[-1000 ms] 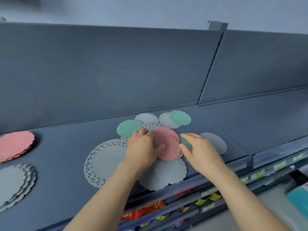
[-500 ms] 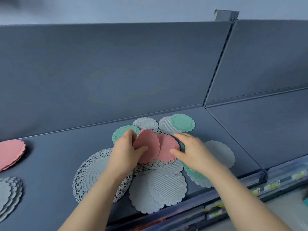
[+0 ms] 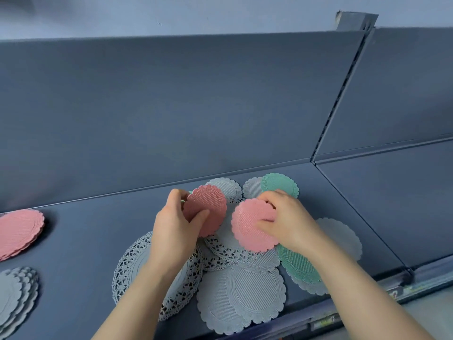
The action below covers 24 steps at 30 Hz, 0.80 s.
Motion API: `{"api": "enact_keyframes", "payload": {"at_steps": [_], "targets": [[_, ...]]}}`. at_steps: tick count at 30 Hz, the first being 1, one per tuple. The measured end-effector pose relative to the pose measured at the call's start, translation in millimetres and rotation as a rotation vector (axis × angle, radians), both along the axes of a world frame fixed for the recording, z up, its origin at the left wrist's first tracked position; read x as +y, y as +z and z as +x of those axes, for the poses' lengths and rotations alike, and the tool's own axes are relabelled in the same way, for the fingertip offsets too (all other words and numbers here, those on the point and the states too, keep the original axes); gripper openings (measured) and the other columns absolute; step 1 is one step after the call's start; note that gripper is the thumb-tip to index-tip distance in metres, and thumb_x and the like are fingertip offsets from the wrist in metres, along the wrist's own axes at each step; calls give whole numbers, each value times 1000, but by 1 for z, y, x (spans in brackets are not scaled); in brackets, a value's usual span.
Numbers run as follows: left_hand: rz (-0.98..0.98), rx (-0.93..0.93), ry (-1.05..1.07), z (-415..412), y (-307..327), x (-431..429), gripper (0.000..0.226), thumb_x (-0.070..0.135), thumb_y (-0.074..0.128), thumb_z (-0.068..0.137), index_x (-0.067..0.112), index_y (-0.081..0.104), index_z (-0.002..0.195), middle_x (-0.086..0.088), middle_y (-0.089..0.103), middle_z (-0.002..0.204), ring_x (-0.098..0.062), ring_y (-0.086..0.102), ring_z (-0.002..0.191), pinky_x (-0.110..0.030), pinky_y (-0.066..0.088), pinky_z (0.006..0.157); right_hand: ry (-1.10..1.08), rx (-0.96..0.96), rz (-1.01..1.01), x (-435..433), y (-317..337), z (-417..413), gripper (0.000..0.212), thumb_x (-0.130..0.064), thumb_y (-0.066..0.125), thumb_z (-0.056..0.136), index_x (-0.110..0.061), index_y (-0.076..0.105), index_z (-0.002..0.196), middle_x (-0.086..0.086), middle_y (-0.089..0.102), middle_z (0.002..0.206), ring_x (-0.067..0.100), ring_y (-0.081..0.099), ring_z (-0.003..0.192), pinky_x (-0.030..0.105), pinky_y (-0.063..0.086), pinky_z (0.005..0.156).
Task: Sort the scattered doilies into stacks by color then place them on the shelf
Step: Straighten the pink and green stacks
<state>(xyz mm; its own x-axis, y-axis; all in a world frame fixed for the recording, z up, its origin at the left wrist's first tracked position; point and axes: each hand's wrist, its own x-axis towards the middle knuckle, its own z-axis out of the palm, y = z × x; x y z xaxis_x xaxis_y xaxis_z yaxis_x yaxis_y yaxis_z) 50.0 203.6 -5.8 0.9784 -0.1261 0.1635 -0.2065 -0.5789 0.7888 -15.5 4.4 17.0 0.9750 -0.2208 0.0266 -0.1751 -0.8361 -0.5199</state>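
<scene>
While both hands are working in the scattered pile, each has one pink piece. The left hand [image 3: 176, 231] pinches a round pink scalloped embossed-paper doily [image 3: 208, 207] between thumb and fingers, raised and tilted above the pile. The right hand [image 3: 286, 224] grips a second pink scalloped doily [image 3: 250, 227], fingers curled over its far edge and thumb on its face. I can't tell if it's clear of the sheets below. The likely destination is the pink doily stack [image 3: 19, 229] at far left on the dark grey metal shelf [image 3: 85, 241]. The grey doily stack [image 3: 17, 293] sits in front of it, and both are well apart from the pile.

Risks, my read:
- The sheets are thin and overlapped. The mint-green scalloped doily [image 3: 299, 263] under the right wrist, or the white lace doily [image 3: 137, 266] under the left, could cling and ride along, giving a mixed stack.
- The large grey scalloped doilies [image 3: 245, 298] lie at the shelf's front lip beneath both forearms, so an arm sweep could push them off.
- Loose single sheets could slip or land skewed on the stack.

Text: the label strip [image 3: 397, 290] on the shelf's front edge has print, too blurred to read. No brand shows anywhere.
</scene>
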Motion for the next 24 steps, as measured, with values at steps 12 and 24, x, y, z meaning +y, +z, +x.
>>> {"api": "enact_keyframes", "payload": {"at_steps": [12,24], "targets": [[-117,5,357,-43,9,68,21,8,53,87,27,50,96,15,61,79,2,55,64,-7,39,51,276,-297,129,50,19,38,15,-9,60,86,-20,61,96,-12,63,91,8,53,81,19,35,65],[-63,-93,640,13,25,230,32,9,57,87,23,56,115,7,59,83,-16,55,71,-23,40,58,453,-315,184,173,19,87,18,-5,59,85,-19,61,97,-9,63,92,8,54,81,1,36,65]]}}
